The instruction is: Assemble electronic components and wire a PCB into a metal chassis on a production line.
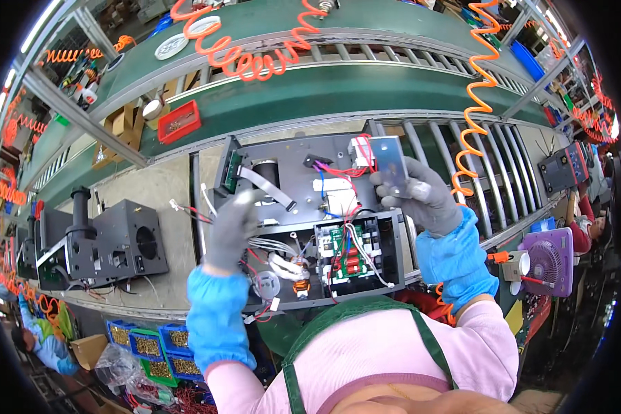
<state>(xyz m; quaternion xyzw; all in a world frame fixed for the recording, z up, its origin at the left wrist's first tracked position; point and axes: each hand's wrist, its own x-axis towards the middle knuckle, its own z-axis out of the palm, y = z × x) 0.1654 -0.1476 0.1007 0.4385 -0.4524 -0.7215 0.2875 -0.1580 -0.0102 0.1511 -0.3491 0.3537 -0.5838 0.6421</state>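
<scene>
My right hand [428, 196], in a grey glove, grips a small flat metal plate [392, 164] above the right side of an opened dark metal chassis [297, 148]. My left hand [232, 233], also gloved in grey, is over the left side of the chassis beside a grey ribbon cable [265, 186]. Its fingertips are blurred, so I cannot see whether they hold anything. Inside the chassis are a green circuit board [352, 252] with red coils, a copper-wound coil [301, 286], and red, white and blue wires [338, 176].
More dark metal housings [127, 241] stand to the left. Metal rollers [486, 162] run to the right, beneath hanging orange coiled hoses [472, 103]. A red tray [179, 123] sits beyond the chassis. Blue and green bins of brass-coloured parts [160, 350] and a purple fan [548, 259] flank me.
</scene>
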